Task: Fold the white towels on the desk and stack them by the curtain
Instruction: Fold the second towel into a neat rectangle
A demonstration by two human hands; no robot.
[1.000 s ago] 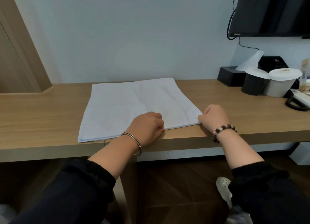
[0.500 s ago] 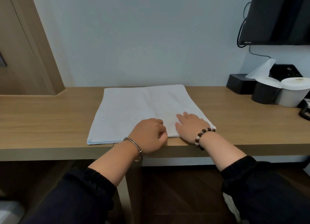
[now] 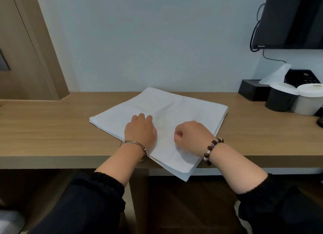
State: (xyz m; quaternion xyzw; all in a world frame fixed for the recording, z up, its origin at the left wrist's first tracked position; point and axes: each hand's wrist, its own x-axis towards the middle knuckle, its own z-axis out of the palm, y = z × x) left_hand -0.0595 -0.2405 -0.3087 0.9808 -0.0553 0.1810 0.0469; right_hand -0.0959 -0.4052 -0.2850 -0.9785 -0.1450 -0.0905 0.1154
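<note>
A white folded towel [image 3: 188,109] lies askew on the wooden desk [image 3: 52,128], its near corner hanging over the front edge. My left hand [image 3: 140,128], with a metal bangle on the wrist, presses on the towel's middle with its fingers reaching forward. Just to its right, my right hand [image 3: 191,135], with a bead bracelet on the wrist, rests on the towel with its fingers curled into a fist. Nothing shows inside that fist.
At the desk's right end stand a black tissue box [image 3: 253,92], a black cup [image 3: 279,100], a white cup [image 3: 309,100] and a black phone [image 3: 304,77]. A wall-mounted TV [image 3: 293,18] hangs above them. A wooden door frame [image 3: 35,50] stands at the left.
The towel has turned from square to the desk edge to diagonal, with a corner now past the edge. My right hand went from the towel's right corner onto the towel and curled up.
</note>
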